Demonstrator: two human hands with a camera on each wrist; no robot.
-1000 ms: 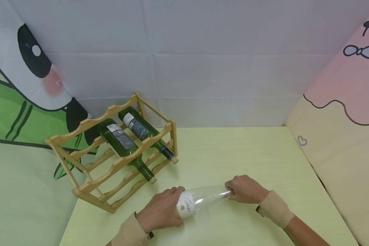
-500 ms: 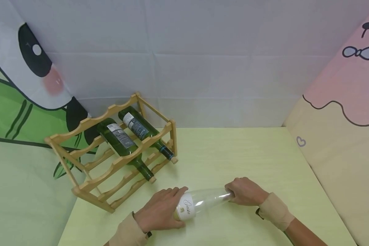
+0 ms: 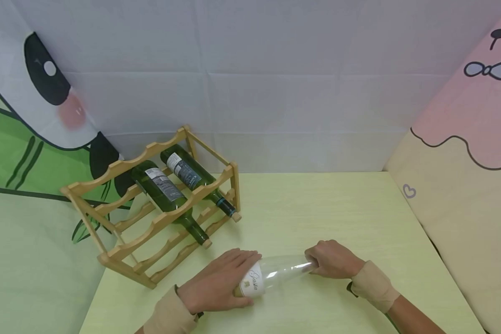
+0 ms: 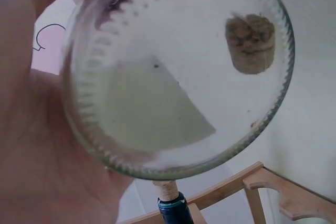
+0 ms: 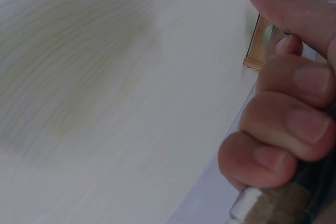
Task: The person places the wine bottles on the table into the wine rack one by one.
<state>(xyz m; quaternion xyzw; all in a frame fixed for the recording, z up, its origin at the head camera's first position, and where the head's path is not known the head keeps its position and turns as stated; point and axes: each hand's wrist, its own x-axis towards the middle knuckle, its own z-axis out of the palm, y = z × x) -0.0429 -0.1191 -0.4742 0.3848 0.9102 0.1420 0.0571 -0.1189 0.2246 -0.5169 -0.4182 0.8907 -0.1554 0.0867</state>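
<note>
A clear glass bottle (image 3: pixel 281 273) with a white label (image 3: pixel 251 280) lies tilted low over the table. My left hand (image 3: pixel 219 280) holds its base end, thumb on the near side and fingers laid over the far side. The round glass base (image 4: pixel 178 77) fills the left wrist view, and a brown cork (image 4: pixel 251 43) shows through it. My right hand (image 3: pixel 334 260) grips the neck with curled fingers, hiding it in the head view. A cork-coloured end (image 5: pixel 278 203) shows below these fingers in the right wrist view.
A wooden wine rack (image 3: pixel 163 218) stands at the left. On its upper level lie two corked green bottles, one nearer (image 3: pixel 164 190) and one farther (image 3: pixel 188 169), necks toward me. Printed cloth walls (image 3: pixel 296 93) border the pale table (image 3: pixel 317 208).
My left fingers have straightened and slid forward over the bottle's base end. The bottle has shifted slightly. My right hand keeps its grip on the neck almost in place.
</note>
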